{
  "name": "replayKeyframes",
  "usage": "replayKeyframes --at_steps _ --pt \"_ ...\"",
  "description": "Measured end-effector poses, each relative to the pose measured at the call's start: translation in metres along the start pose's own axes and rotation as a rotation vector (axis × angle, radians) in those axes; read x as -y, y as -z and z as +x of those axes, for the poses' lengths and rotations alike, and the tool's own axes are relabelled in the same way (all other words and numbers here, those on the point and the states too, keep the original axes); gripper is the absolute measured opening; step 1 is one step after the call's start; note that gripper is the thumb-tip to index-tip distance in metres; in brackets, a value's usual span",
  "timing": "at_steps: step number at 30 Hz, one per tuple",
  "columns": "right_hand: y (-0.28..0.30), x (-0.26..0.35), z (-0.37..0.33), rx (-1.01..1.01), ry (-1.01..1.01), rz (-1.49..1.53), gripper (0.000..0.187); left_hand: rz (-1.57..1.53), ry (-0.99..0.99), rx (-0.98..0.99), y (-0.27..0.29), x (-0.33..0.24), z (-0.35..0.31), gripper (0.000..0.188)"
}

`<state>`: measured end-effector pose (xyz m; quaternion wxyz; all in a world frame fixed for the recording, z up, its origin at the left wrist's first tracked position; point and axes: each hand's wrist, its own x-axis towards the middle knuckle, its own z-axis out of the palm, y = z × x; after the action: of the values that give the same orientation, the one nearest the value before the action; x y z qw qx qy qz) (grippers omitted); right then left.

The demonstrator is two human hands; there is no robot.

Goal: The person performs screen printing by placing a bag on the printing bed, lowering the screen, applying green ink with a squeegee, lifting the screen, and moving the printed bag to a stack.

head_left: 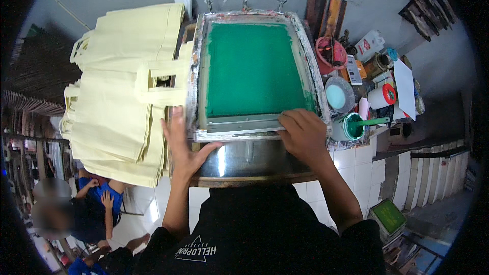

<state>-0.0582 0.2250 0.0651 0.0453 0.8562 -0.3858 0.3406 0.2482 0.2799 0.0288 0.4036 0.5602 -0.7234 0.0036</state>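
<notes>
A screen-printing frame [309, 56] with a green mesh [252, 69] lies in front of me, its border crusted with dried ink. Across the mesh's near end rests a long metal-bar squeegee [239, 124]. My right hand [304, 135] curls its fingers over the squeegee's right end, close to the frame's corner. At the near left corner, my left hand [184, 147] is open, thumb spread from the fingers, its fingertips beside a cream bag [178, 91]. That bag's handle sticks out left of the frame; its other part is hidden.
Cream cloth bags [112, 117] are piled on the left. On the right stand an ink tub [351, 127] with a green stick, a grey bowl [340, 94], a pink basket [331, 53] and a red-lidded jar [382, 95]. Another person [97, 203] sits at lower left.
</notes>
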Motion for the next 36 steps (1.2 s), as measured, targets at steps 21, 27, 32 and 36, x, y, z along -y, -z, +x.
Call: replayKeyframes --at_steps 21,27,32,36 --pt "0.130 -0.094 0.330 -0.048 -0.147 -0.221 0.042 0.495 0.418 0.594 -0.039 0.104 0.106 0.078" --pt "0.132 -0.117 0.358 -0.093 -0.113 -0.217 0.044 0.179 0.588 0.743 -0.030 0.117 0.134 0.052" --pt "0.133 -0.134 0.369 -0.076 -0.085 -0.165 0.043 -0.160 0.604 0.429 -0.008 0.115 0.156 0.036" --pt "0.129 -0.145 0.381 -0.052 -0.111 -0.179 0.042 -0.050 0.419 0.177 0.059 0.158 0.166 0.029"
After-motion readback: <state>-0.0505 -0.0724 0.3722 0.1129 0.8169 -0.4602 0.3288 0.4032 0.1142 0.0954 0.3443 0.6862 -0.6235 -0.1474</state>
